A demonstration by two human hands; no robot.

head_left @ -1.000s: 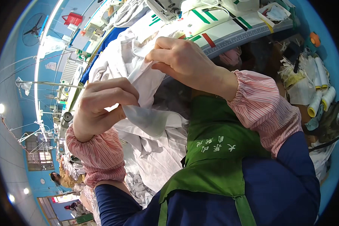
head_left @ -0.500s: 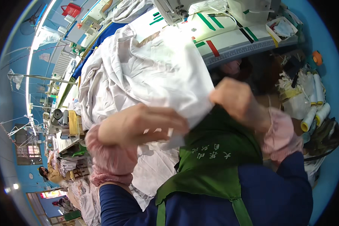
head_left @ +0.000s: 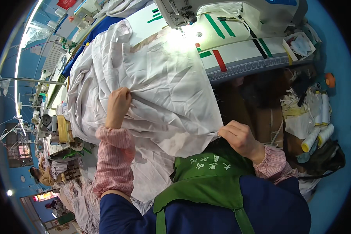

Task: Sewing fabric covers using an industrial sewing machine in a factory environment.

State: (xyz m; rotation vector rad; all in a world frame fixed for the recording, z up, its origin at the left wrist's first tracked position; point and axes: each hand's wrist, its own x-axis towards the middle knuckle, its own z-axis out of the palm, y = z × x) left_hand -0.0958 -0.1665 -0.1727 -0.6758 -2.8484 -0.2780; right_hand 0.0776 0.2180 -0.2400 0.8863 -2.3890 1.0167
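Observation:
A wide piece of white fabric [head_left: 171,89] lies over the sewing table and hangs down its front toward my green apron [head_left: 206,167]. My left hand [head_left: 119,103] is closed on a gathered fold near the middle of the cloth, and creases run out from it. At the cloth's near right corner, my right hand [head_left: 240,138] pinches the edge between thumb and fingers. The fabric stretches between both hands. Beyond its far edge is the lit needle area of a sewing machine [head_left: 185,19]; whether the needle touches the cloth cannot be made out.
Green, black and red tape strips [head_left: 219,60] mark the table, with a ruler [head_left: 253,64] along its front edge. A small white box [head_left: 298,46] sits at the far right. Thread cones [head_left: 318,138] lie to the right. More white cloth [head_left: 152,171] hangs at lower left.
My left hand has moved up and left from near the apron and now grips the cloth. The right hand has come lower with the corner, and the fabric is spread flatter.

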